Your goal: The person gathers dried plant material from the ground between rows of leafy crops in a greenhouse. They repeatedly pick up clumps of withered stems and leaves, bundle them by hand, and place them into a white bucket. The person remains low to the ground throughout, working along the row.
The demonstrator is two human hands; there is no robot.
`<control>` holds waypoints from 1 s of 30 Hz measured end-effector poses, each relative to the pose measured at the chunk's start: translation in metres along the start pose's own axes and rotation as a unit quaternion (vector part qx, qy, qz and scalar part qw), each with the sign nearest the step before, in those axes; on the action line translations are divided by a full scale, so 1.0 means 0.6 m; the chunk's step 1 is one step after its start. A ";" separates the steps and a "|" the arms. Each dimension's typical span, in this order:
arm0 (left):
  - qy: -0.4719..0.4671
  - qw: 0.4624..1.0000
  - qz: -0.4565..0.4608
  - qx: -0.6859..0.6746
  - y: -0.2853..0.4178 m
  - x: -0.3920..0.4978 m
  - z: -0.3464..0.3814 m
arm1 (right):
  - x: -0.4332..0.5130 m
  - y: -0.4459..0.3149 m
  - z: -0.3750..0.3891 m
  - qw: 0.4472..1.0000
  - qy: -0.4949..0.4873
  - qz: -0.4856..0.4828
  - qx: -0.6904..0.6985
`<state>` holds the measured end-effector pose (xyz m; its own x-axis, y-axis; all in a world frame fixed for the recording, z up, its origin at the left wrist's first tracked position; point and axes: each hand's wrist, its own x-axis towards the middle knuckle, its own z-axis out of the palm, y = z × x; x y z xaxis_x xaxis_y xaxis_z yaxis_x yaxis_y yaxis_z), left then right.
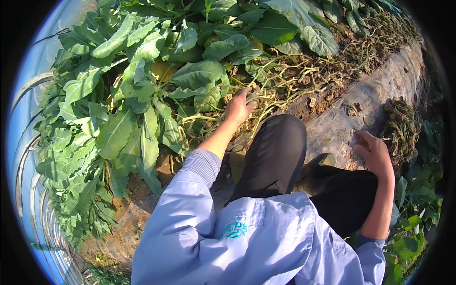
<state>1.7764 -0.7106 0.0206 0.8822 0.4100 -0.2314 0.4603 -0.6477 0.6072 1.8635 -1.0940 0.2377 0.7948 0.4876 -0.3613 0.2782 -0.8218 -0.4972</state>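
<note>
My left hand [239, 108] reaches in among pale, withered vines [276, 96] beside broad green leaves [196, 75]. Its fingertips are partly lost among the stems, so whether they grip one cannot be told. Off to the right, my right hand [374, 151] hangs over the edge of a dusty plastic ground film [338, 121], its fingers loosely bent and nothing seen in them. A heap of dried vines [402, 130] lies just beyond that hand. My dark-trousered knee [281, 142] is bent between the two hands.
Dense leafy plants [124, 131] fill the left side and the top. Brown dry leaves and stems [370, 46] cover the soil along the upper right. Curved hoops [34, 83] under clear sheeting line the far left. More green plants [409, 245] grow at the lower right.
</note>
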 end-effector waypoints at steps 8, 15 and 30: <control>-0.113 0.968 -0.088 0.208 -0.062 0.004 0.060 | 0.014 -0.001 -0.002 0.996 -0.040 0.068 -0.032; -0.065 0.952 -0.016 0.298 -0.189 0.051 0.025 | 0.032 -0.004 0.006 0.996 -0.045 0.079 -0.017; -0.230 0.956 -0.162 0.086 -0.204 0.002 0.097 | 0.041 -0.018 0.017 0.990 -0.090 0.105 -0.004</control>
<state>1.7271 -0.6683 -0.0984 0.6222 0.3063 -0.7204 0.6910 -0.6474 0.3215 1.8748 -1.0703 0.2261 0.7263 0.3497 -0.5917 0.1211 -0.9125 -0.3907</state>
